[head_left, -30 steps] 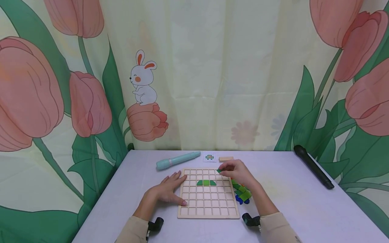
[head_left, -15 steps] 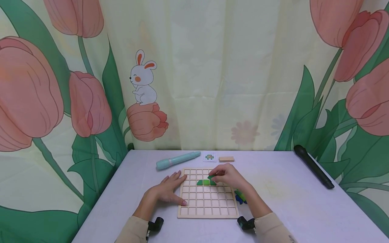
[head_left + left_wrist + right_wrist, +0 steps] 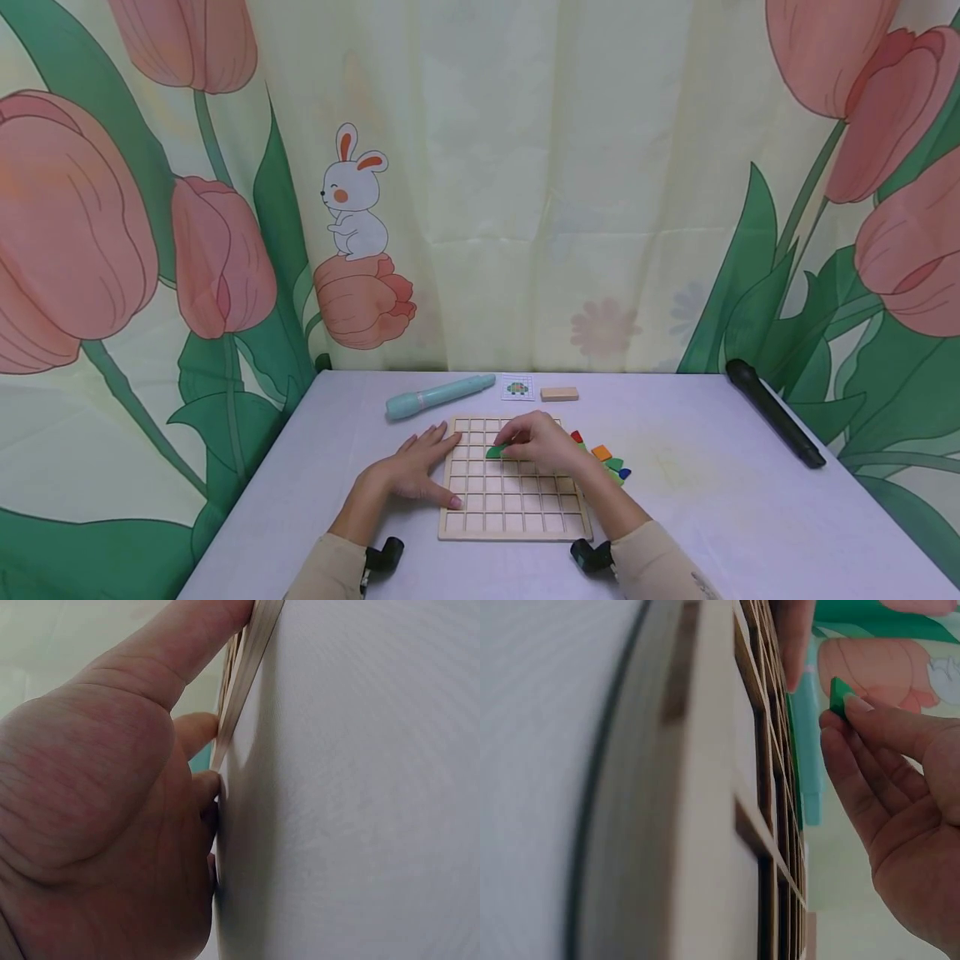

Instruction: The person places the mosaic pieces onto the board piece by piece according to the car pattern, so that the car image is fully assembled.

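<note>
A wooden grid board (image 3: pixel 514 536) lies on the white table. My left hand (image 3: pixel 407 472) rests along its left side with the fingers spread; in the left wrist view the thumb (image 3: pixel 180 641) reaches the board's edge. Over the upper part of the grid, my right hand (image 3: pixel 547 446) pinches a small green tile (image 3: pixel 838 694) between thumb and fingertips, raised off the board in the right wrist view. Just left of those fingertips, a green curved tile (image 3: pixel 492 452) sits in a cell. The other tiles in that row are hidden under the right hand.
Several coloured tiles, among them an orange square (image 3: pixel 602 452), lie right of the board, partly behind the forearm. Behind it are a teal pen-like tube (image 3: pixel 440 396), a small picture card (image 3: pixel 517 387) and a wooden block (image 3: pixel 559 393). A black stick (image 3: pixel 775 412) lies far right.
My right hand has moved left across the board with the green tile, from its upper right corner to above the row of green tiles. My left hand has stayed still.
</note>
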A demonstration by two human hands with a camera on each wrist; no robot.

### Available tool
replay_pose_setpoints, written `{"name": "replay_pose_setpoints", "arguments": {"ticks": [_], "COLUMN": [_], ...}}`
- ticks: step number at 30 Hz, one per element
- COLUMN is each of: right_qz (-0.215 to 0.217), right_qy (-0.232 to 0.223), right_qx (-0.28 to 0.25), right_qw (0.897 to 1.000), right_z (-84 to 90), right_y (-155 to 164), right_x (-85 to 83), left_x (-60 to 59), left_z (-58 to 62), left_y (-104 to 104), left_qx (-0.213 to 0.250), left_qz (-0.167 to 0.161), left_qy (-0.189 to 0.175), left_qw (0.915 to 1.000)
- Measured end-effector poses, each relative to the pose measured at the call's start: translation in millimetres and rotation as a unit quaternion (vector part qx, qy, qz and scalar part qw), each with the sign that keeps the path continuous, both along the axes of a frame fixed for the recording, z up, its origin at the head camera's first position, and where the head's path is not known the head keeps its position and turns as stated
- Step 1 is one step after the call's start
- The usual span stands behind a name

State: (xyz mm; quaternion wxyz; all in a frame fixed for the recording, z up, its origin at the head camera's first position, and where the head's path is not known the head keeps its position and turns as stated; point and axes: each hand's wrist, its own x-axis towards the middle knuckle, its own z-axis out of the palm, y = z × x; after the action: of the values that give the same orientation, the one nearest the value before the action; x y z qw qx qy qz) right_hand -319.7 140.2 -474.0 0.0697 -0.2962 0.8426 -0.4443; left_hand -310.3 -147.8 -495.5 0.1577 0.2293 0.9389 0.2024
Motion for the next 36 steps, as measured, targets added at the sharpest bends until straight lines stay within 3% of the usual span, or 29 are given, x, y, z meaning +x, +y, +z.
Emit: {"name": "replay_pose_setpoints", "arguments": {"ticks": [14, 25, 36], "right_qz": [0.023, 0.039, 0.037], "right_qy": [0.011, 0.021, 0.001], "right_qx": [0.064, 0.075, 0.070], "right_qw": [0.998, 0.996, 0.997], "right_z": [-3.3, -3.2, -2.2], "right_y": [-28.9, -36.7, -39.6], "right_x": [-1.0, -0.9, 0.7], "left_x": [2.4, 2.1, 3.0], "left_z": [1.8, 3.1, 3.2], "left_y": [0.0, 0.3, 1.9], "left_qx": [0.001, -0.002, 0.000], "left_qz": [-0.003, 0.003, 0.006], "left_qy": [-0.001, -0.005, -0.001], "left_qw": [1.0000, 1.0000, 1.0000]}}
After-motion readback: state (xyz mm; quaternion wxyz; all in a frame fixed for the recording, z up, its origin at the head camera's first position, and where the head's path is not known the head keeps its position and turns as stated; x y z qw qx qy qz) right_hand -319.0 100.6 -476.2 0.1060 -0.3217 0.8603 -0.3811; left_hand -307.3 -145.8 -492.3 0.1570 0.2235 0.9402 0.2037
